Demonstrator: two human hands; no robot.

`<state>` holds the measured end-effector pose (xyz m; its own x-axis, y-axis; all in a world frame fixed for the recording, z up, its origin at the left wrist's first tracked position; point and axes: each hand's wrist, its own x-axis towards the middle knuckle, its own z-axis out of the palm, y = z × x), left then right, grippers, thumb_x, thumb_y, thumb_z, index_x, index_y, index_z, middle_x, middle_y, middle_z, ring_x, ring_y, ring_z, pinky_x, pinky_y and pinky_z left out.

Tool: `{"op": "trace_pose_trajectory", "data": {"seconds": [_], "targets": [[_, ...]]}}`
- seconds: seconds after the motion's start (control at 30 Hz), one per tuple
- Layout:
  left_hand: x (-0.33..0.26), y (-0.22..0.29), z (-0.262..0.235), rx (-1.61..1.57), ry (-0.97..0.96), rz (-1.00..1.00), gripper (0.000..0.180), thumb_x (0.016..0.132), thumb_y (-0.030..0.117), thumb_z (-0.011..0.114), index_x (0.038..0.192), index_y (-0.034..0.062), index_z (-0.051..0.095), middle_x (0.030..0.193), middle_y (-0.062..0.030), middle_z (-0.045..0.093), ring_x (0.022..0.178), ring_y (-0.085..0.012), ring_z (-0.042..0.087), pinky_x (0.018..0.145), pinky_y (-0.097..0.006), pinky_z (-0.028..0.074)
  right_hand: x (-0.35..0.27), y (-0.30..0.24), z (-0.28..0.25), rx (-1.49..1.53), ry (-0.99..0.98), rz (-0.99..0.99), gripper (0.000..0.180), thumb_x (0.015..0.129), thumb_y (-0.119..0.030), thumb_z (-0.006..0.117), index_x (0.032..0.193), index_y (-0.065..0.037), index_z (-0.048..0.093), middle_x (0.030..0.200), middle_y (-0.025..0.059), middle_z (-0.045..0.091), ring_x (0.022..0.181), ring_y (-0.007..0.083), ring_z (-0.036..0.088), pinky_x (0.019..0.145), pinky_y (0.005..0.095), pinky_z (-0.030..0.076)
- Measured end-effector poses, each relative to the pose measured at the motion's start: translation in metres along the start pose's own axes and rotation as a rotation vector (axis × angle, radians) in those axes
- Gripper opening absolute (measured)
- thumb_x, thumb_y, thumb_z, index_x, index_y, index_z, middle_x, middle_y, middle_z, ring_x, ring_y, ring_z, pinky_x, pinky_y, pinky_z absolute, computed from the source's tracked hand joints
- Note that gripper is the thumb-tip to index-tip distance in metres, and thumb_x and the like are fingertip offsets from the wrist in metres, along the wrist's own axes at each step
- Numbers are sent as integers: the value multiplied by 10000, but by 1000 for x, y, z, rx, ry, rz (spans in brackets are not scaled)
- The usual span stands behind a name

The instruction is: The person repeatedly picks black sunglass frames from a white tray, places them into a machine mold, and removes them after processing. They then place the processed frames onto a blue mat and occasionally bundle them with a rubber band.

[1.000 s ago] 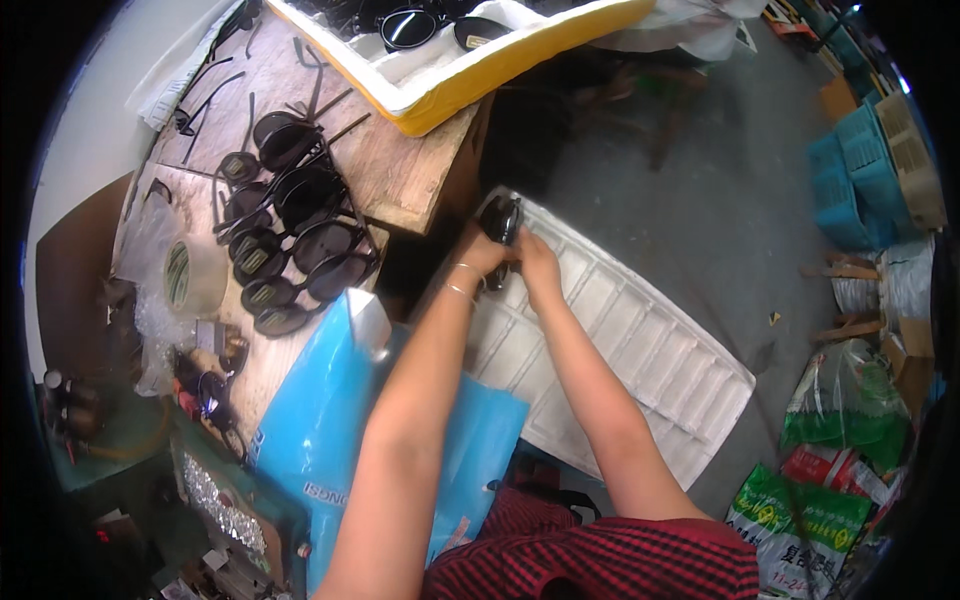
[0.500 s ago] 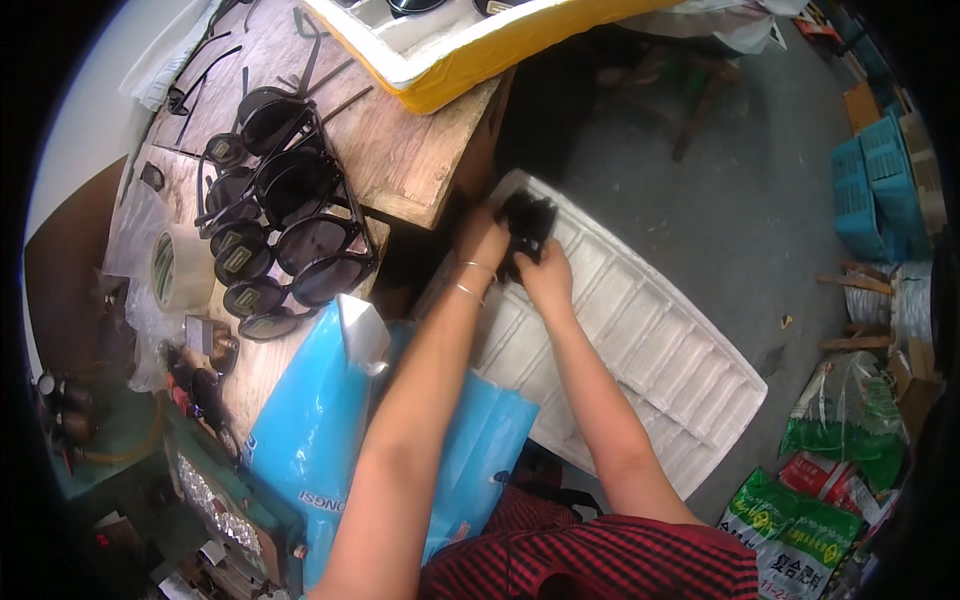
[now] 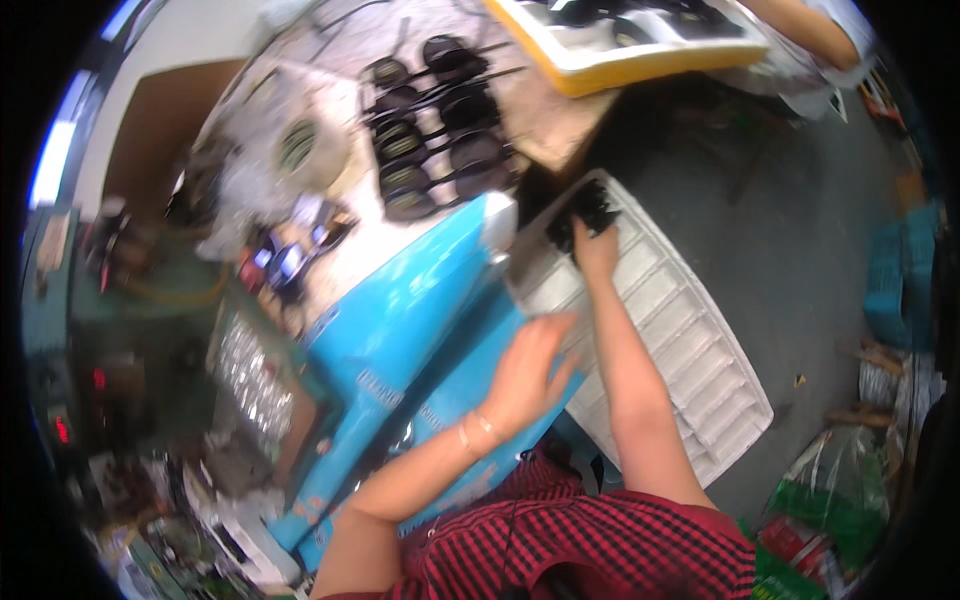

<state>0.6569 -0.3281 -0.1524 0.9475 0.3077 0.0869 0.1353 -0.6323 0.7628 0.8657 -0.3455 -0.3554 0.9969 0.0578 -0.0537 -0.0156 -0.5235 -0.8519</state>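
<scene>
My right hand reaches into the far end of a white foam tray with a row of slots. Its fingers are closed around dark pieces that look like black sunglasses, blurred and partly covered by the hand. My left hand, a bracelet at its wrist, hovers over the blue plastic sheet with nothing in it. Motion smears it, but its thumb and fingers are apart. Rows of dark sunglasses lie on the wooden table, beyond the blue sheet.
At the back, a yellow-edged foam box holds more dark glasses; another person's arm is beside it. A roll of clear tape sits on the table. Blue crates and green bags line the right side.
My left hand has left the black sunglasses and come back toward me, over the blue sheet. My right hand stays at the tray's far end. The whole view has shifted.
</scene>
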Motion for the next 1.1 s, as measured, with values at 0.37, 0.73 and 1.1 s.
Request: {"op": "trace_pose_trajectory", "data": {"seconds": [0.37,0.73,1.1], "targets": [[-293,31,-149,387,415,-379,256,823,-6,657,1075,42,674,1037,-133,694,943,-302,669,815,-380,527,54,72,6,-312,-261,-58,733,884,-637,555,1028,70,683,957,261,699,949,401,666,821,479,505],[-307,-20,-127,609,177,-443,618,743,118,721,1314,16,509,1195,-176,587,1041,-357,582,886,-429,486,-58,-20,-52,147,-294,-433,370,912,-208,647,1218,-1,620,1227,165,648,1126,298,610,967,389,468],[-285,-65,-100,620,237,-376,524,723,110,670,1227,12,568,1042,-133,618,939,-304,611,780,-419,498,-316,-142,-78,-297,-933,-1536,260,738,-112,639,995,-94,670,1200,90,603,1151,279,557,823,414,492]]}}
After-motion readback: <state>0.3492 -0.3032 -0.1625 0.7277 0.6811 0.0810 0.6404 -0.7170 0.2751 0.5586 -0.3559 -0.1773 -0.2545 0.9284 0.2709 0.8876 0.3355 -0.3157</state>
